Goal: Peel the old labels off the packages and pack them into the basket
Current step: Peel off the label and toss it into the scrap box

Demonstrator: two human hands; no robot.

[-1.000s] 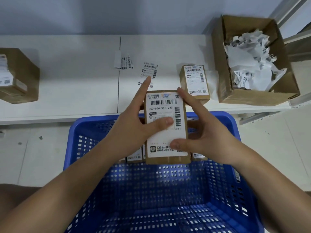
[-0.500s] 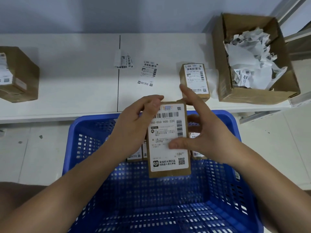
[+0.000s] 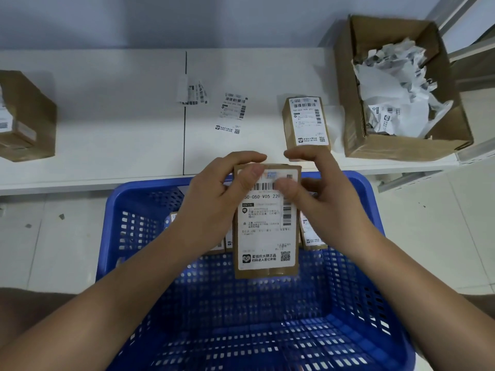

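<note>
Both thumbs press on the top edge of the label [image 3: 265,223], fingers curled behind, likely hunting a corner to lift. Left hand [image 3: 214,202] and right hand [image 3: 321,194] hold the package [image 3: 266,271] upright above the basket [image 3: 375,263], handy for dropping in.

Single head-worn view, wide-angle, looking forward and steeply down from above the forearms. Close over the blue basket [image 3: 369,199], which fills the lower half and runs off the bottom edge. Both hands near mid-frame, left hand [image 3: 217,202] and right hand [image 3: 329,202], at arm's length from the lens. Farther up, the white table [image 3: 107,129] spanning the width, bowed slightly by the lens, with a pale wall above it. Open cardboard box [image 3: 351,103] toward the upper right corner, another box [image 3: 32,116] cut by the left edge. No second view, so no shared part.
</note>
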